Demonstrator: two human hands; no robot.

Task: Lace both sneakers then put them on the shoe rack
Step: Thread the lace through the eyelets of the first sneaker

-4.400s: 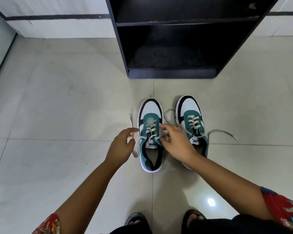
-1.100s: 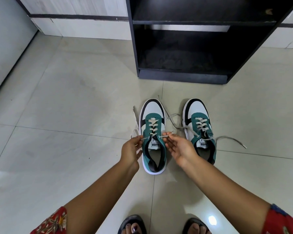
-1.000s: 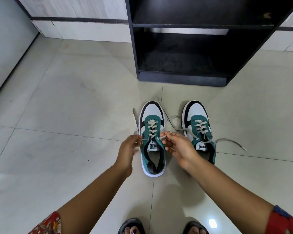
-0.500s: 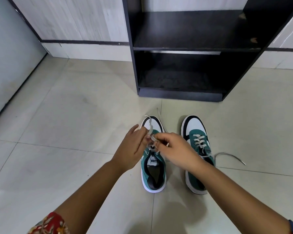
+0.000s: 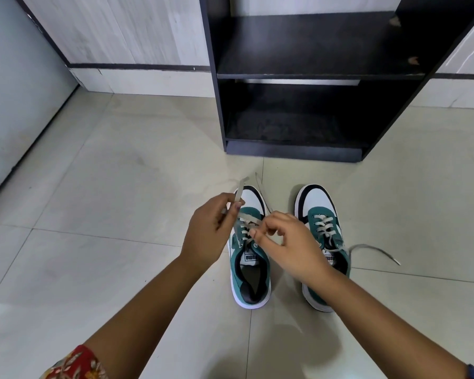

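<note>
We see two green and white sneakers side by side on the tile floor [image 5: 121,187], toes toward the black shoe rack [image 5: 298,151]. Over the left sneaker [image 5: 248,272], the left hand [image 5: 208,233] pinches one end of its shoelace [image 5: 240,191]. The right hand [image 5: 293,247] pinches the other end. The right sneaker [image 5: 319,212] has a loose lace [image 5: 378,250] on the floor.

Two sneakers [image 5: 285,242] side by side before the shoe rack [image 5: 312,91].
</note>
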